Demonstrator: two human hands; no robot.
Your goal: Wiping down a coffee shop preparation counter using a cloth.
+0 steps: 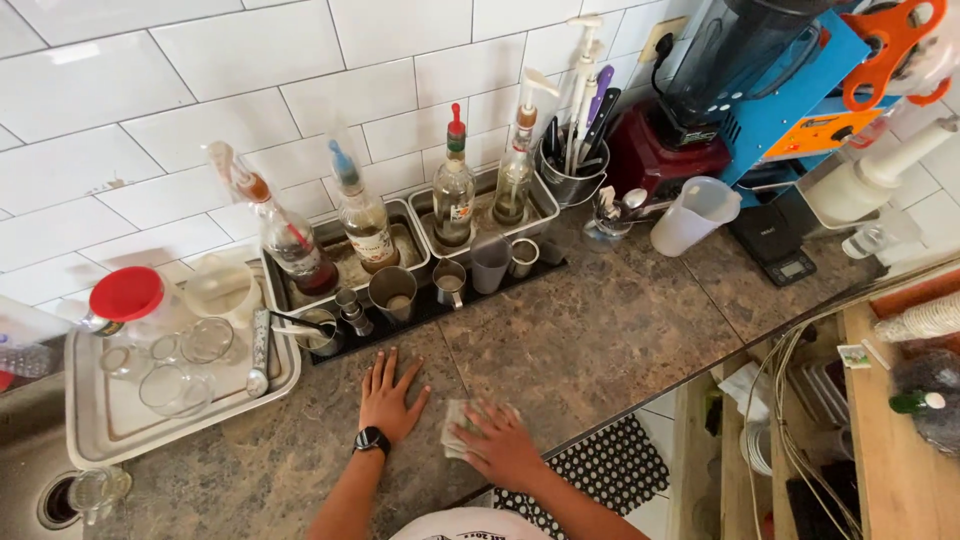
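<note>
Your right hand (503, 443) presses down with spread fingers on a pale folded cloth (459, 425) lying on the brown stone bench (600, 330). Your left hand (388, 395), a black watch (371, 439) on its wrist, lies flat and empty on the bench just beside the cloth at its 9 o'clock. At 12 o'clock from your hands, a black tray (430, 310) holds metal cups, with syrup bottles behind. At 10 o'clock sits a white tray (110, 420) of glasses.
</note>
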